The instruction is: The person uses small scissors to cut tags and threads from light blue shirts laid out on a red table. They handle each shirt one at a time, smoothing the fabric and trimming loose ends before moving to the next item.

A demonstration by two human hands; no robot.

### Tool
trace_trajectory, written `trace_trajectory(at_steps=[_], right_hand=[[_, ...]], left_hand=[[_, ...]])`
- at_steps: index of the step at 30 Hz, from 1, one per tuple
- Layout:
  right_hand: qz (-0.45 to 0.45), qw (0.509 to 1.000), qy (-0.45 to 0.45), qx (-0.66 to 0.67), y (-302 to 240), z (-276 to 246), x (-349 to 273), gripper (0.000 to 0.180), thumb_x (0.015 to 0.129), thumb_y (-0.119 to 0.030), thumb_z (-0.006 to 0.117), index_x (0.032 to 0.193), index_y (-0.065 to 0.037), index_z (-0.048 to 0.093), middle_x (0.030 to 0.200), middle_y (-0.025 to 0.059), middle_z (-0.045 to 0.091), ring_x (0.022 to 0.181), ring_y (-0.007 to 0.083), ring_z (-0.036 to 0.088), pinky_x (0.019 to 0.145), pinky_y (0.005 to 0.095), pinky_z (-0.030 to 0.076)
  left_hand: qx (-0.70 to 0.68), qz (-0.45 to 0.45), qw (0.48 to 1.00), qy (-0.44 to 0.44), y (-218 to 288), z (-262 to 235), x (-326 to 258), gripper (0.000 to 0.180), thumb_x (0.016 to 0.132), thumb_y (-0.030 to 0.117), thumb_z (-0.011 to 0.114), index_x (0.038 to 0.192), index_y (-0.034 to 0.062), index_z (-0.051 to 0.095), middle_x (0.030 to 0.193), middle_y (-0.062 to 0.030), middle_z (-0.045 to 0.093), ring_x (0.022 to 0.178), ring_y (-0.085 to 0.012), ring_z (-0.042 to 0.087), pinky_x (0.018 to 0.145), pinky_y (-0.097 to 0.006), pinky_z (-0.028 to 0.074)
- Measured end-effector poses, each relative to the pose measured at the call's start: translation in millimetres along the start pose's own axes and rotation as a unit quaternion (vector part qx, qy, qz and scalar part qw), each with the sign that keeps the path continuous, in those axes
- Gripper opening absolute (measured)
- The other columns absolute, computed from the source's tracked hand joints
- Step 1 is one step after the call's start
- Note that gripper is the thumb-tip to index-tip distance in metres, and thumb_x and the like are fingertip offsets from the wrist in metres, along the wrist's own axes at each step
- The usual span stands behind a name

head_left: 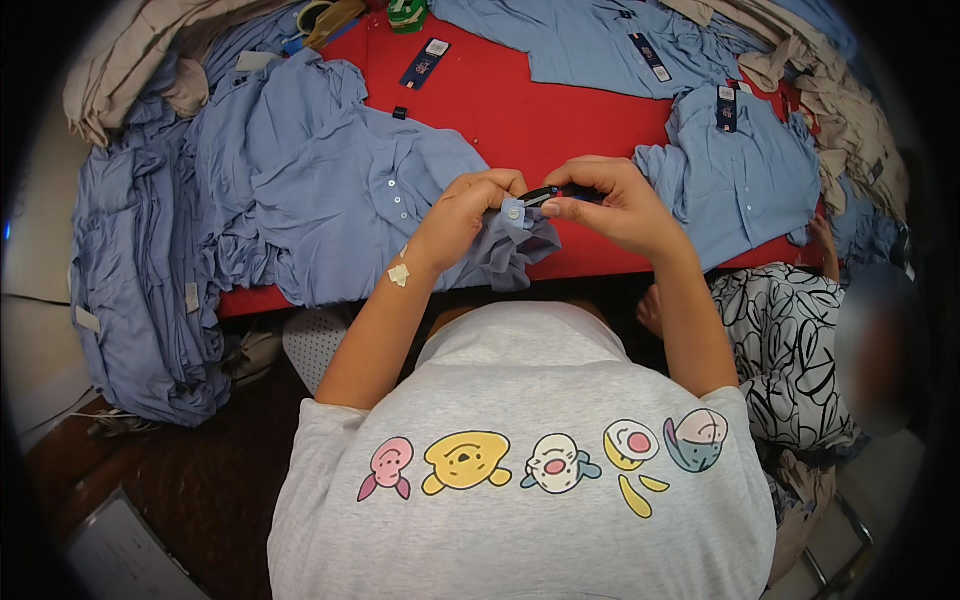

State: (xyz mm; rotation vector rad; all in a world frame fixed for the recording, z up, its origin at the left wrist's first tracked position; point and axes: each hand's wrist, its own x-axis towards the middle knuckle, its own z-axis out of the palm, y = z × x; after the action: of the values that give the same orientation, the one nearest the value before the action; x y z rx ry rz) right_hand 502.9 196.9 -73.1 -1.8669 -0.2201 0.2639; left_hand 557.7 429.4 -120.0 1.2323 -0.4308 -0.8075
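Observation:
My left hand (470, 212) is closed on the cuff of a light blue shirt (310, 180), with the fabric bunched below the fingers. A pale button (515, 212) shows on that cuff. Pinched in my right hand (618, 203) is a small pair of black thread snips (550, 193), its tips at the cuff's edge beside my left fingers. The rest of this shirt spreads over the table to the left, its button front facing up.
On the red table (500, 95) lie a tagged blue shirt (745, 175) at right, another blue shirt (600, 45) at the far side and a dark tag (425, 63). Blue garments (140, 270) hang over the left edge. A person in a patterned top (780, 350) is close on my right.

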Motion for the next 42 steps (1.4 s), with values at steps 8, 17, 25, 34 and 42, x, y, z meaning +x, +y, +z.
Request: trace_trajectory(at_steps=[8, 17, 25, 34, 42], right_hand=[[0.002, 0.998, -0.040, 0.053, -3, 0, 7, 0.021, 0.089, -0.017, 0.081, 0.101, 0.000, 0.078, 0.083, 0.0033, 0.068, 0.076, 0.0100, 0.061, 0.068, 0.0252, 0.047], [-0.007, 0.996, -0.090, -0.002, -28, -1, 16, 0.017, 0.091, -0.012, 0.080, 0.101, 0.001, 0.077, 0.085, 0.0017, 0.067, 0.075, 0.0074, 0.056, 0.067, 0.0242, 0.045], [0.054, 0.982, 0.177, 0.046, -37, 35, 8, 0.026, 0.100, -0.027, 0.073, 0.105, -0.002, 0.070, 0.076, -0.0054, 0.057, 0.070, 0.0037, 0.047, 0.062, 0.0226, 0.036], [0.049, 0.987, 0.118, -0.092, -49, 77, 11, 0.027, 0.094, -0.027, 0.077, 0.105, -0.003, 0.076, 0.069, 0.0045, 0.065, 0.059, 0.0099, 0.053, 0.054, 0.0279, 0.040], [0.063, 0.984, 0.163, -0.029, -43, 89, 31, 0.023, 0.098, -0.024, 0.073, 0.101, -0.001, 0.076, 0.067, 0.0001, 0.062, 0.060, 0.0067, 0.049, 0.055, 0.0262, 0.038]], left_hand=[[0.050, 0.118, 0.991, -0.034, -9, -5, 0, 0.022, 0.092, 0.009, 0.047, 0.077, -0.0023, 0.060, 0.086, -0.0087, 0.061, 0.080, -0.0172, 0.054, 0.078, -0.029, 0.046], [0.117, 0.180, 0.973, -0.079, -6, -18, -10, 0.018, 0.099, 0.003, 0.048, 0.086, -0.0041, 0.059, 0.092, -0.0134, 0.064, 0.082, -0.0210, 0.057, 0.080, -0.034, 0.050], [-0.004, 0.052, 0.999, 0.012, 16, -18, -22, 0.021, 0.096, 0.010, 0.044, 0.090, -0.0014, 0.061, 0.085, -0.0058, 0.058, 0.083, -0.0159, 0.053, 0.082, -0.029, 0.044], [-0.023, 0.010, 0.994, 0.103, 27, -30, -44, 0.024, 0.107, 0.019, 0.044, 0.101, 0.0075, 0.064, 0.088, 0.0069, 0.056, 0.081, -0.0019, 0.047, 0.074, -0.021, 0.039], [0.013, 0.068, 0.990, 0.123, 27, -48, -50, 0.023, 0.110, 0.019, 0.047, 0.104, 0.0059, 0.065, 0.090, 0.0048, 0.059, 0.083, -0.0045, 0.050, 0.078, -0.023, 0.042]])
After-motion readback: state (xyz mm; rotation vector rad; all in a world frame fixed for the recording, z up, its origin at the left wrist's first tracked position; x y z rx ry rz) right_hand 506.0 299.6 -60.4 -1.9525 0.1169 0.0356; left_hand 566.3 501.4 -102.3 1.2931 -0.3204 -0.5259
